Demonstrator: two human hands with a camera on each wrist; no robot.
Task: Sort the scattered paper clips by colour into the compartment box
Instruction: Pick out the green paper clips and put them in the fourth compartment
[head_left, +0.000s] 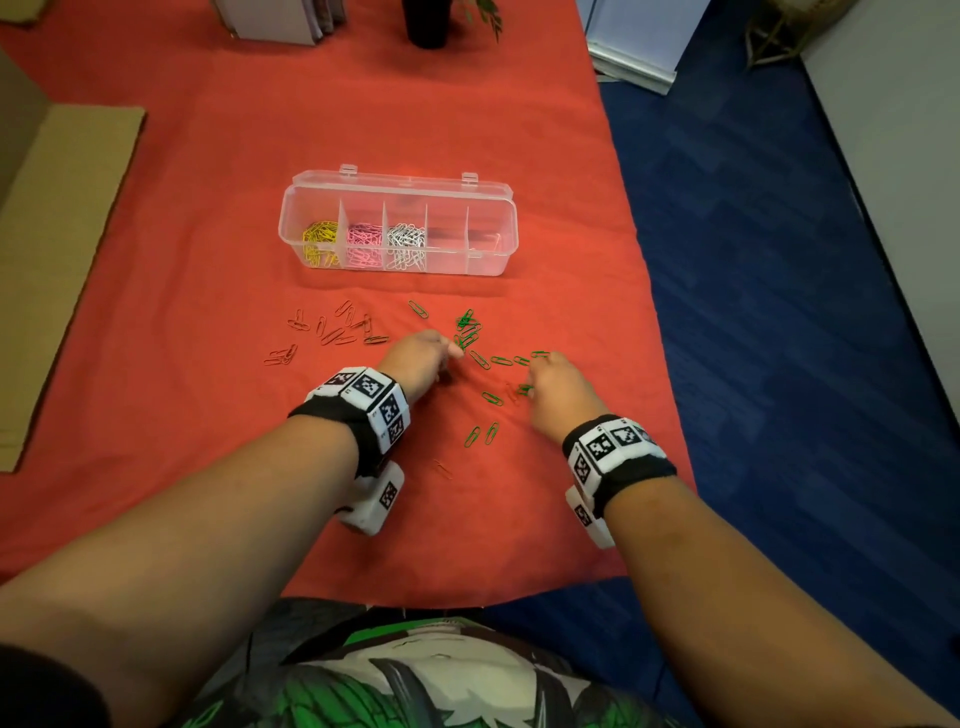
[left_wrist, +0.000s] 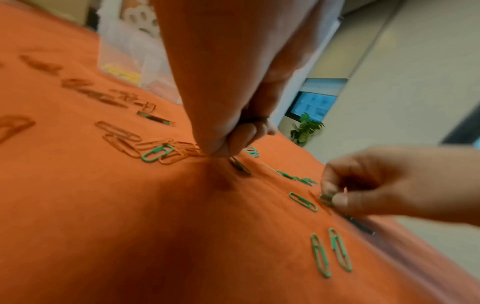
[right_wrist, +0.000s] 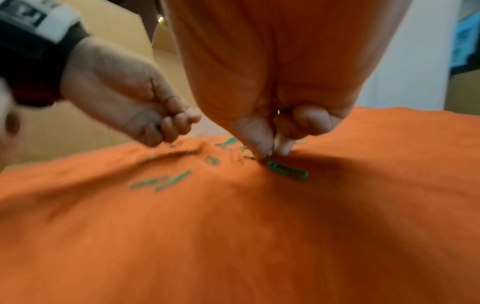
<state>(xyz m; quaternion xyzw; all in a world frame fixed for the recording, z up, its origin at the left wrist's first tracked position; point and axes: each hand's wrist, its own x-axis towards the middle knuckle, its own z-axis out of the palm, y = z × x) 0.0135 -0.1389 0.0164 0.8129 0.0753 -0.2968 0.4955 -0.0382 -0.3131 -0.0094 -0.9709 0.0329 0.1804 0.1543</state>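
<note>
The clear compartment box (head_left: 498, 260) stands open on the red cloth, with yellow, pink and white clips in its three left compartments. Green paper clips (head_left: 467, 327) lie scattered in front of it, and red clips (head_left: 337, 330) lie further left. My left hand (head_left: 451, 353) has its fingers curled, and its tips are down on the cloth at a green clip (left_wrist: 240, 165). A bit of green shows inside that fist (right_wrist: 157, 125). My right hand (right_wrist: 270, 153) pinches a green clip (right_wrist: 267, 157) between thumb and finger just above the cloth, with another green clip (right_wrist: 287, 171) lying beside it.
A flat cardboard sheet (head_left: 62, 249) lies at the table's left. A black plant pot (head_left: 428, 23) and a grey box (head_left: 280, 21) stand at the far edge. The table's right edge drops to blue carpet (head_left: 779, 312). Two green clips (head_left: 482, 434) lie between my wrists.
</note>
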